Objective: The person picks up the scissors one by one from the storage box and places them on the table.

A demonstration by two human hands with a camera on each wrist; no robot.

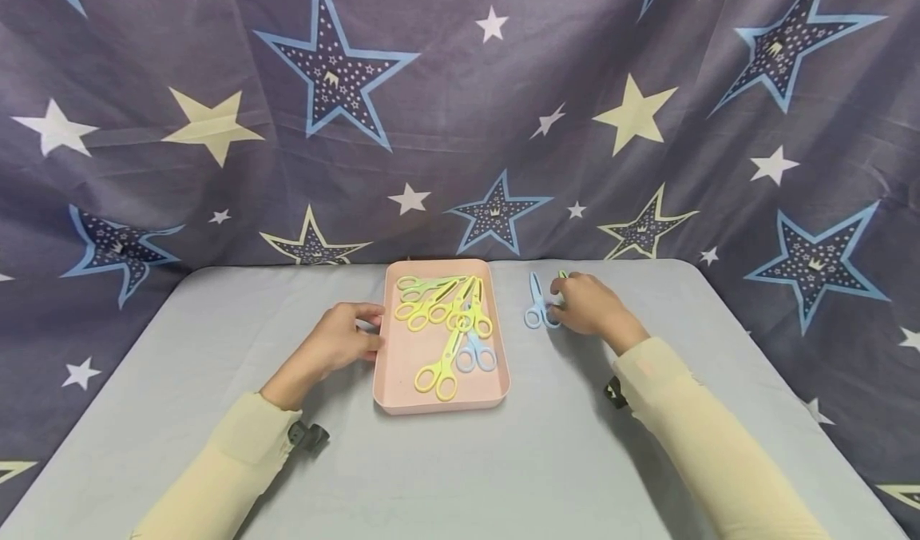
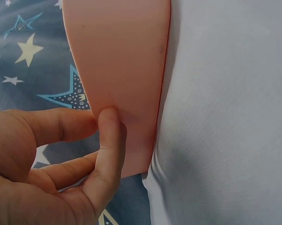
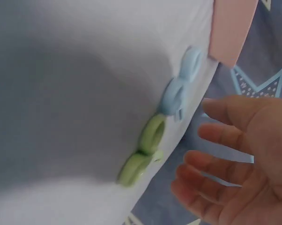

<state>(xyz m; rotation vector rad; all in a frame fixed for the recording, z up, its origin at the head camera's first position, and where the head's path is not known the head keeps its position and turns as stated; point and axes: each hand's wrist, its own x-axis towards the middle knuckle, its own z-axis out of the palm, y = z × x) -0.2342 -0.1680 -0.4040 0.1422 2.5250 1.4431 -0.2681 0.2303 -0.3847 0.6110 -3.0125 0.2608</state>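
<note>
Head view: the pink tray (image 1: 394,372) is sitting mid-way across the counter (image 1: 546,460), nr its back edge. Several yellow scissors (image 1: 477,310) are overlapping in the tray's far half, w/ a pale green pair (image 1: 433,284) lying along the top; another yellow pair (image 1: 446,360) is lying nearer the front, beside a blue pair (image 1: 472,337) by the R wall. Left grip (image 1: 339,336) is holding the tray's L side. Right grip (image 1: 591,304) is hovering R of the tray, mostly hiding the loose green scissors (image 1: 563,274); the loose blue scissors (image 1: 537,299) are lying just L of them, btwn tray & hand. Starry curtain (image 1: 431,101) is hanging behind.

L wrist view: thumb & finger are lightly pinching the tray at its rim & outer wall; the contents are hidden.

R wrist view: right grip is hanging open, fingers loosely bent & spread, apart from both loose pairs. Blue & green handle loops are showing side by side on the counter, w/ part of the tray showing top R.
</note>
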